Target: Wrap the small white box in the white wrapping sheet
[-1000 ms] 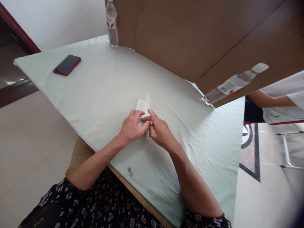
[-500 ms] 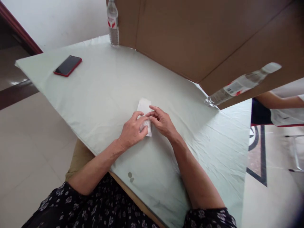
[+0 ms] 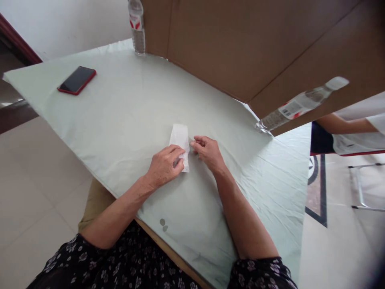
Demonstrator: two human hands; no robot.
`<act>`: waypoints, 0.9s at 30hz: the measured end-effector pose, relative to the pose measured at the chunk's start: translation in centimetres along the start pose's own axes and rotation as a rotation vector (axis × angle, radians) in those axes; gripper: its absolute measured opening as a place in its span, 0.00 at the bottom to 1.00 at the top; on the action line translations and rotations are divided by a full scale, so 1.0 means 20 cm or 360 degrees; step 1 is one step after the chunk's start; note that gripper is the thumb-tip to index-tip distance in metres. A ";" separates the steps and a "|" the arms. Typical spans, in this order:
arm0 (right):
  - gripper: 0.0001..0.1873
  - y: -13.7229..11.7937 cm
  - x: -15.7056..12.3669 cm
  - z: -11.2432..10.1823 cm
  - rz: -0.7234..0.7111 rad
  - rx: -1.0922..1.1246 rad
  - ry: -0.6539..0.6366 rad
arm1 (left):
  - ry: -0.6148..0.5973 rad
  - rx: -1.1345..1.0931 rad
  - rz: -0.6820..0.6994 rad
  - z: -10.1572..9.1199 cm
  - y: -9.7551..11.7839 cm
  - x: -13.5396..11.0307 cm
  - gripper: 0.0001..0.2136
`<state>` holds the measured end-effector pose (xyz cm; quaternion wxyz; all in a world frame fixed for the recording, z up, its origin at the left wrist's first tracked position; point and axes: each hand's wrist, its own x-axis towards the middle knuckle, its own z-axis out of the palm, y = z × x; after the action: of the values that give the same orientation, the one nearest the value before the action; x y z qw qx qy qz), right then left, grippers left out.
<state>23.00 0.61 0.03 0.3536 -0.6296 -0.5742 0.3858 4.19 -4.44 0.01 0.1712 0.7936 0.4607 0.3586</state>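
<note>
A small folded white paper (image 3: 179,138) lies flat on the pale green tablecloth (image 3: 126,112) in the middle of the table. My left hand (image 3: 164,165) presses its near end down with curled fingers. My right hand (image 3: 208,151) pinches the paper's right edge with thumb and fingertips. Part of the paper is hidden under my left fingers.
A red-cased phone (image 3: 77,80) lies at the far left. One water bottle (image 3: 136,25) stands at the back, another (image 3: 299,105) at the right. Both stand against a brown cardboard screen (image 3: 255,44). Another person's arm (image 3: 343,126) shows beyond it at the right.
The paper, partly raised a second ago, now lies flat. My left hand has moved onto its near end and my right hand has shifted to its right edge.
</note>
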 end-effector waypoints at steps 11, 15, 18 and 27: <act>0.16 -0.06 0.16 0.09 -0.0011 0.0090 -0.0239 | 0.0038 -0.0153 0.0001 0.01 -0.01 0.00 0.13; 0.16 -0.06 0.13 0.10 -0.0086 0.0346 -0.0314 | 0.0037 -0.0204 -0.0050 0.00 -0.01 0.00 0.13; 0.16 -0.08 0.10 0.10 -0.0093 0.0584 -0.0348 | 0.0007 -0.0217 -0.0109 0.00 0.00 0.00 0.13; 0.17 -0.12 -0.02 0.12 -0.0084 0.0813 -0.0278 | 0.0070 -0.0058 -0.0267 0.02 0.01 -0.02 0.13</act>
<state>19.87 0.52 1.11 0.4600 -0.4691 -0.5029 0.5617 4.46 -4.82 -0.33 0.2049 0.7409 0.5227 0.3687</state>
